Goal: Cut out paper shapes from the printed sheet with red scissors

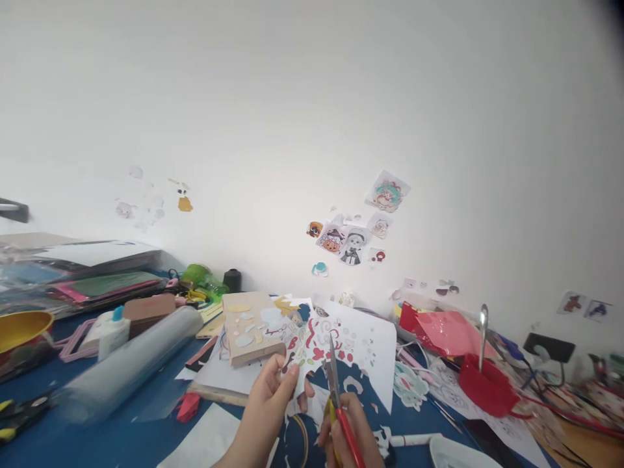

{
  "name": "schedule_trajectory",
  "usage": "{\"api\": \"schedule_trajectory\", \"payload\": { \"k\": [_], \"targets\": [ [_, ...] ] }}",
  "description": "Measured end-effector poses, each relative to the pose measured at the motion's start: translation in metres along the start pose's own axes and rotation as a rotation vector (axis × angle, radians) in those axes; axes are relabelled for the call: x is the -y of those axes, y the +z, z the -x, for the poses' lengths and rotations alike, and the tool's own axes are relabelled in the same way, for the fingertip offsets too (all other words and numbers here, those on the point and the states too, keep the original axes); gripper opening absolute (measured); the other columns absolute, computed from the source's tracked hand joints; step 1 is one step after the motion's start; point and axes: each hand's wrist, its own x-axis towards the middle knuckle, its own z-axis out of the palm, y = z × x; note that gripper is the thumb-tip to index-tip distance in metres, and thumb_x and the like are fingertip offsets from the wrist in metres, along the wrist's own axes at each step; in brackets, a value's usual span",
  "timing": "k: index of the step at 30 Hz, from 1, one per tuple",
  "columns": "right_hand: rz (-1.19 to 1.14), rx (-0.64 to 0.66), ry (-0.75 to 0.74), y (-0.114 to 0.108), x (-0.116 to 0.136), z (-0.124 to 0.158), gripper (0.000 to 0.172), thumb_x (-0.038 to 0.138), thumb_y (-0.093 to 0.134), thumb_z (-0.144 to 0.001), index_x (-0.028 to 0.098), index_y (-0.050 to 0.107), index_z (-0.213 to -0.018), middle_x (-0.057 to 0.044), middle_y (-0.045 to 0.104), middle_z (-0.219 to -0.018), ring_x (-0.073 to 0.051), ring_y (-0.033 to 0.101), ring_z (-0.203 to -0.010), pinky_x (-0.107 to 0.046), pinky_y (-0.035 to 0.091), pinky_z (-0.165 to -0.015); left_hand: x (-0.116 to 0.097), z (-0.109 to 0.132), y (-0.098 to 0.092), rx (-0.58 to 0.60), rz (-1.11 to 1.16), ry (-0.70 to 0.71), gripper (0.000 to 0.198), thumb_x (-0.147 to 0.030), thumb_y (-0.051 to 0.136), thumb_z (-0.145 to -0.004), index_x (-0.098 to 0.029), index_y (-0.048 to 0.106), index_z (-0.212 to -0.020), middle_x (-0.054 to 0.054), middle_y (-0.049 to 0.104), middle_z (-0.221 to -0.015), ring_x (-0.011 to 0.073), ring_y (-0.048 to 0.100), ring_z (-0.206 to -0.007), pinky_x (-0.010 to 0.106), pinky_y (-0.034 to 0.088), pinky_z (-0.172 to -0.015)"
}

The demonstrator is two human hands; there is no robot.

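Observation:
My left hand [280, 390] pinches the lower left edge of a white paper sheet [361, 341] printed with small red, green and grey shapes. In my right hand [353, 426] is a pair of scissors [335, 383] with one red and one yellow handle. The blades point up and lie against the printed sheet, slightly parted. Curled paper scraps hang between the two hands. Behind my left hand, a beige block [251, 331] carries several pale cut-out pieces.
A clear plastic roll [136, 351] and a glue bottle [114, 335] lie to the left. At the right are a red cup [487, 385] with a metal handle standing in it, a dark phone [490, 442] and a white dish [458, 453]. Paper drawings [355, 246] hang on the wall.

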Motion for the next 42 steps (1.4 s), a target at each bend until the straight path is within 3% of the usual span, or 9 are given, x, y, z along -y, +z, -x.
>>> {"api": "schedule_trajectory", "payload": {
  "k": [7, 14, 20, 24, 27, 36, 42],
  "targets": [
    [0.012, 0.018, 0.002, -0.004, 0.006, -0.002, 0.047, 0.070, 0.035, -0.078, 0.023, 0.033, -0.082, 0.006, 0.050, -0.056, -0.002, 0.030, -0.031, -0.015, 0.023, -0.034, 0.005, -0.003, -0.004, 0.095, -0.108, 0.025, 0.037, -0.052, 0.061, -0.068, -0.020, 0.043, -0.068, -0.004, 0.058, -0.052, 0.0114, 0.052, -0.046, 0.023, 0.041, -0.048],
    [0.058, -0.028, -0.044, -0.003, 0.006, 0.000, 0.044, 0.067, 0.033, -0.080, 0.023, 0.031, -0.084, 0.003, 0.054, -0.065, -0.002, 0.030, -0.033, -0.015, 0.026, -0.035, 0.008, -0.004, -0.010, 0.054, -0.192, 0.002, 0.036, -0.051, 0.063, -0.064, -0.021, 0.044, -0.060, -0.002, 0.056, -0.047, 0.0168, 0.056, -0.052, 0.026, 0.043, -0.052],
    [0.013, 0.014, -0.080, -0.004, 0.006, 0.000, 0.045, 0.067, 0.038, -0.079, 0.023, 0.031, -0.086, 0.004, 0.051, -0.068, -0.004, 0.033, -0.039, -0.017, 0.023, -0.038, 0.012, -0.001, -0.017, -0.120, -0.396, -0.028, 0.036, -0.041, 0.065, -0.058, -0.022, 0.039, -0.041, -0.004, 0.045, -0.041, 0.0149, 0.049, -0.049, 0.024, 0.038, -0.050],
    [0.013, 0.008, -0.130, -0.003, 0.004, 0.001, 0.043, 0.066, 0.039, -0.079, 0.024, 0.034, -0.087, 0.005, 0.050, -0.064, -0.005, 0.035, -0.039, -0.019, 0.024, -0.039, 0.012, 0.002, -0.017, -0.220, -0.413, -0.103, 0.037, -0.045, 0.063, -0.060, -0.021, 0.043, -0.041, -0.005, 0.044, -0.043, 0.0144, 0.045, -0.049, 0.025, 0.037, -0.050],
    [0.016, 0.005, -0.136, -0.003, 0.002, 0.001, 0.041, 0.064, 0.039, -0.081, 0.024, 0.034, -0.087, 0.004, 0.052, -0.066, -0.005, 0.034, -0.038, -0.019, 0.025, -0.038, 0.010, 0.004, -0.016, -0.242, -0.412, -0.049, 0.040, -0.051, 0.062, -0.062, -0.020, 0.046, -0.042, -0.004, 0.046, -0.047, 0.0148, 0.046, -0.053, 0.024, 0.038, -0.053],
    [-0.024, -0.002, -0.103, -0.006, 0.004, 0.000, 0.044, 0.067, 0.035, -0.080, 0.023, 0.036, -0.087, 0.005, 0.048, -0.061, -0.004, 0.030, -0.036, -0.018, 0.025, -0.036, -0.008, 0.011, -0.005, 0.116, -0.489, -0.025, 0.057, -0.063, 0.045, -0.072, -0.020, 0.059, -0.038, 0.001, 0.051, -0.043, 0.0177, 0.051, -0.053, 0.025, 0.042, -0.062],
    [-0.014, 0.004, -0.136, -0.004, 0.003, -0.001, 0.046, 0.068, 0.036, -0.079, 0.023, 0.035, -0.088, 0.004, 0.051, -0.065, -0.003, 0.027, -0.035, -0.017, 0.024, -0.036, -0.009, 0.009, -0.005, 0.102, -0.537, -0.007, 0.060, -0.064, 0.036, -0.076, -0.021, 0.057, -0.041, 0.005, 0.060, -0.054, 0.0221, 0.057, -0.065, 0.028, 0.041, -0.072]
  ]
}}
